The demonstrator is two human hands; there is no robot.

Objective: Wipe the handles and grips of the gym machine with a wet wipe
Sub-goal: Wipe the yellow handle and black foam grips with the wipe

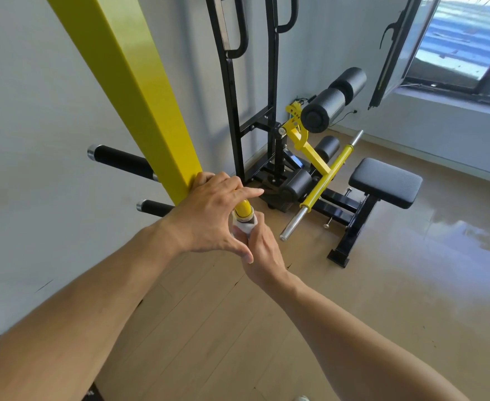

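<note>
The right hand (262, 250) pinches a white wet wipe (245, 227) around the yellow handle (243, 209) end; the left hand (212, 215), fingers loosely spread, rests on the yellow post (139, 91).

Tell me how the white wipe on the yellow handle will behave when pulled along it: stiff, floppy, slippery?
Probably floppy: the wipe bunches into folds around the handle end under the right hand. Likely light, since the fingers alone pinch it in place. It may slide easily on the glossy yellow paint, and the left hand seems to steady the bar; wetness itself can't be seen.
</note>
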